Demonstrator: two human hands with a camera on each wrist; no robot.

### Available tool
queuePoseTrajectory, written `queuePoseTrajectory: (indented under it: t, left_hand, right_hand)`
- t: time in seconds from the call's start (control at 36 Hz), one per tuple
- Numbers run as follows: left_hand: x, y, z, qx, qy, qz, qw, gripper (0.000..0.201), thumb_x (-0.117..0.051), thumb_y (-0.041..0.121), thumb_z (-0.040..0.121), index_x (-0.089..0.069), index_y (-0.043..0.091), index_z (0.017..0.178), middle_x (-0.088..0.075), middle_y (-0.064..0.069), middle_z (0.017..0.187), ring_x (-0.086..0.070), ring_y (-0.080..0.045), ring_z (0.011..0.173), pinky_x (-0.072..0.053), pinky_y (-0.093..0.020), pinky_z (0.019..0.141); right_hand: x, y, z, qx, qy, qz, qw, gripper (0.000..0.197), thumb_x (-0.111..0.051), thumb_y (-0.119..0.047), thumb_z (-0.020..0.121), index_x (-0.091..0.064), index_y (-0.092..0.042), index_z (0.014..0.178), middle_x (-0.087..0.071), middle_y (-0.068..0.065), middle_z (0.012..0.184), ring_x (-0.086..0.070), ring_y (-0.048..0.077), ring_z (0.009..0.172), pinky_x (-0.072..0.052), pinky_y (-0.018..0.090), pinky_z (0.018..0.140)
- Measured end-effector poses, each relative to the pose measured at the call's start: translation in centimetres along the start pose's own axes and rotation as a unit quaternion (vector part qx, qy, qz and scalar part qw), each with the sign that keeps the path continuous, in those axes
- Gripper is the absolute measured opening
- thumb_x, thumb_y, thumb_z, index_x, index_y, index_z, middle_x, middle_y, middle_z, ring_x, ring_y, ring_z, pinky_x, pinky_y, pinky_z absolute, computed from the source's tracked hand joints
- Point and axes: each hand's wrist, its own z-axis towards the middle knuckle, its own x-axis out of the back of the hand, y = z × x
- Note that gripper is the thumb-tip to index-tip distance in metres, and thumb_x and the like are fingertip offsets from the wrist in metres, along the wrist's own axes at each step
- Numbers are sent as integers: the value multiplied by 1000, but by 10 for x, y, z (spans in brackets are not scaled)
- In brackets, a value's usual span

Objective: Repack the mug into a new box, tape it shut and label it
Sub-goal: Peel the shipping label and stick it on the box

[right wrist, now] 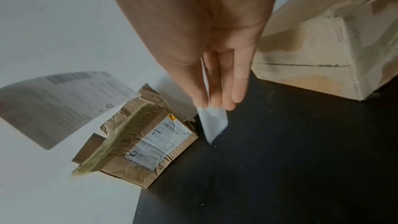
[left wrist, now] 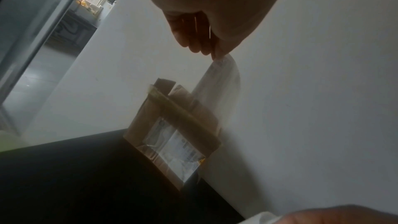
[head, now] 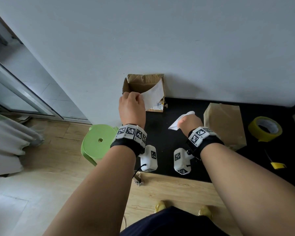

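Observation:
My left hand (head: 139,98) pinches the corner of a white printed label (head: 154,94), which hangs curled in the air in front of the old torn box (head: 136,82). In the left wrist view, the left hand (left wrist: 215,55) holds the label (left wrist: 221,88) above that box (left wrist: 172,134). My right hand (head: 180,123) grips a strip of white backing paper (head: 174,125) over the black table (head: 162,130). The right wrist view shows the right hand (right wrist: 212,105) pinching that strip (right wrist: 213,123). The taped new box (head: 225,123) stands just right of the right hand. No mug is in view.
A yellow tape roll (head: 264,128) lies at the table's right, with a yellow-handled cutter (head: 278,165) nearer me. A green stool (head: 99,142) stands left of the table. The white wall runs behind the boxes. The old box (right wrist: 140,146) carries a worn label.

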Motion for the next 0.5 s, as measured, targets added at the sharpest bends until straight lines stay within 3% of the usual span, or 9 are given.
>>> queuePoseTrajectory:
  t: [0.06, 0.11, 0.19, 0.25, 0.39, 0.5]
  left_hand:
    - [-1, 3, -1, -7, -1, -5, 1000, 20, -52, 16, 94, -70, 7, 95, -61, -8, 96, -52, -24, 94, -40, -27, 77]
    - [-3, 6, -1, -14, -3, -7, 1000, 20, -52, 16, 94, -70, 7, 93, -61, -7, 95, -52, -23, 92, -40, -27, 76]
    - [-7, 10, -2, -25, -5, -13, 1000, 19, -54, 16, 93, -70, 7, 92, -62, -8, 92, -53, -25, 91, -42, -30, 75]
    - [-9, 13, -4, -30, -5, -18, 999, 18, -54, 15, 93, -70, 7, 90, -62, -9, 91, -53, -26, 90, -44, -32, 76]
    - [-15, 22, -8, -57, -7, -21, 998, 17, -57, 14, 91, -71, 6, 88, -63, -9, 87, -54, -27, 86, -46, -36, 74]
    - [-22, 28, -13, -85, -18, -16, 996, 16, -59, 14, 90, -72, 7, 86, -63, -8, 84, -53, -27, 84, -46, -35, 72]
  right_hand:
    - [5, 1, 0, 8, 11, -18, 1000, 59, -64, -28, 87, -41, -1, 135, -58, 14, 127, -57, 29, 117, -44, 35, 93]
    - [9, 6, 0, 62, 8, -18, 998, 45, -62, -29, 89, -54, -4, 126, -61, 13, 123, -59, 28, 114, -47, 33, 91]
    - [11, 13, 0, 113, 26, -9, 993, 15, -62, -26, 90, -62, -11, 86, -64, 12, 115, -62, 27, 103, -48, 30, 85]
    - [13, 16, 0, 132, 39, 13, 990, 27, -64, -27, 89, -51, -18, 68, -67, 9, 102, -61, 24, 93, -44, 29, 77]
    - [21, 18, -4, 157, 77, 98, 980, 29, -60, -22, 92, -53, -22, 63, -72, 9, 92, -67, 27, 91, -53, 34, 84]
    - [29, 18, -5, 164, 97, 237, 953, 23, -61, -31, 88, -66, -19, 69, -71, 2, 76, -65, 22, 72, -56, 42, 81]
